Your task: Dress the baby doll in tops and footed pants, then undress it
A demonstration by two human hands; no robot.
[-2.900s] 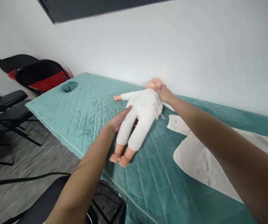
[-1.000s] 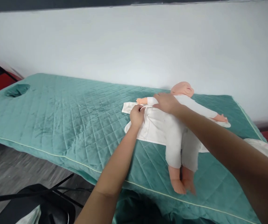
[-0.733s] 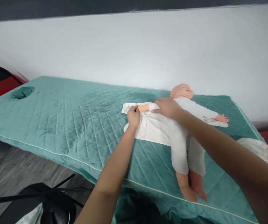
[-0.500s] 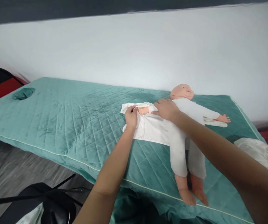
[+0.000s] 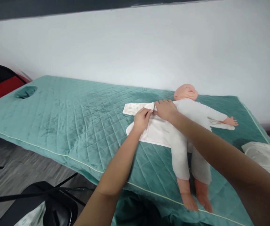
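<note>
A baby doll (image 5: 196, 110) with a white cloth body lies on its back, head toward the wall and bare feet at the near edge. Spread open beneath it is a white baby shirt (image 5: 157, 133), one patterned sleeve (image 5: 131, 108) stretched out to the left. My left hand (image 5: 142, 120) pinches the sleeve's opening near the shirt's body, fingers closed. Just to its right, my right hand (image 5: 166, 110) is wrapped over the doll's arm on that side. The doll's hand there is hidden. Its other arm (image 5: 219, 116) reaches out to the right above the other sleeve.
A green quilted bed (image 5: 78, 119) with a face hole (image 5: 26, 92) at its far left stands against a white wall. Crumpled white cloth (image 5: 264, 157) lies at the right. A black chair (image 5: 47, 201) with cloth on it stands at the near left.
My left hand has moved right along the sleeve, up to my right hand. The doll's hand, visible before, is now hidden, and the sleeve lies flatter to the left. My right hand keeps its hold.
</note>
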